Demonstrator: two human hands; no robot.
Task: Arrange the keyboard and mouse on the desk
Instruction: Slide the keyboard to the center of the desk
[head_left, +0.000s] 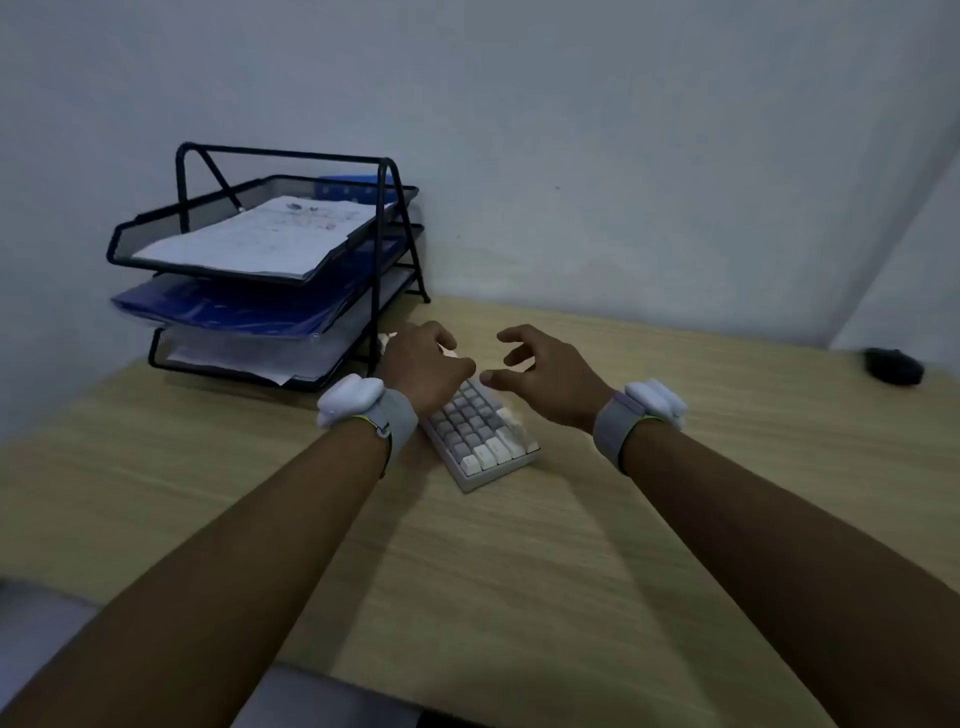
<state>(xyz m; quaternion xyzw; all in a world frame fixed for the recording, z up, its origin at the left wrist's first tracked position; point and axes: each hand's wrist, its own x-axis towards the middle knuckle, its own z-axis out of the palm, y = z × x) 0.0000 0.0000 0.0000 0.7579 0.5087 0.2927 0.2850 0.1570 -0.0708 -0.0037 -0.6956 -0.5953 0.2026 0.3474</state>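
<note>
Left hand (423, 366) grips keyboard (480, 434) beside tray rack (270, 270); right hand (545, 376) spread apart; mouse (894, 366) far right.

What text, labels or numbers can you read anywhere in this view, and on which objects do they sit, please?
None can be read.
Keyboard: keycap legends too blurred.
Top sheet in the mesh paper tray: faint marks, illegible.
Blue folder: no text legible.
Mouse: dark, no marking visible.
</note>
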